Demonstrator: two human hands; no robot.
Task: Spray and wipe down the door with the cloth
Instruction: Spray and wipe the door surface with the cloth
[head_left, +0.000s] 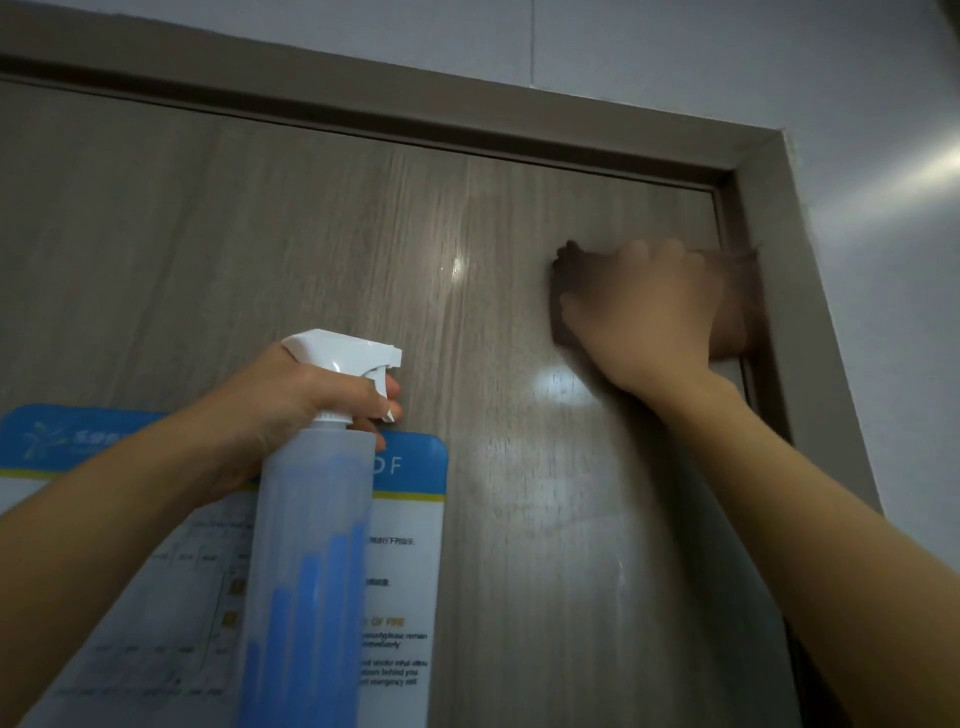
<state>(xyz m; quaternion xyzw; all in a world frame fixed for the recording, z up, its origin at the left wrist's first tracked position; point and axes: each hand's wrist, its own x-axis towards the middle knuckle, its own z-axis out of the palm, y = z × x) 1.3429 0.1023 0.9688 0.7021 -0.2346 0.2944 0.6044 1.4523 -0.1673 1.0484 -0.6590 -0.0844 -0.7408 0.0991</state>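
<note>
A grey-brown wood-grain door fills the view, seen from below near its top right corner. My right hand presses a dark brown cloth flat against the door close to the right edge; the cloth is blurred and mostly hidden under the hand. My left hand grips the neck of a translucent spray bottle with a white trigger head, held upright in front of the door, nozzle pointing right. Wet sheen shows on the door between the two hands.
A blue and white fire notice is stuck to the door behind the bottle. The door frame runs along the top and right side. A pale wall lies beyond the frame.
</note>
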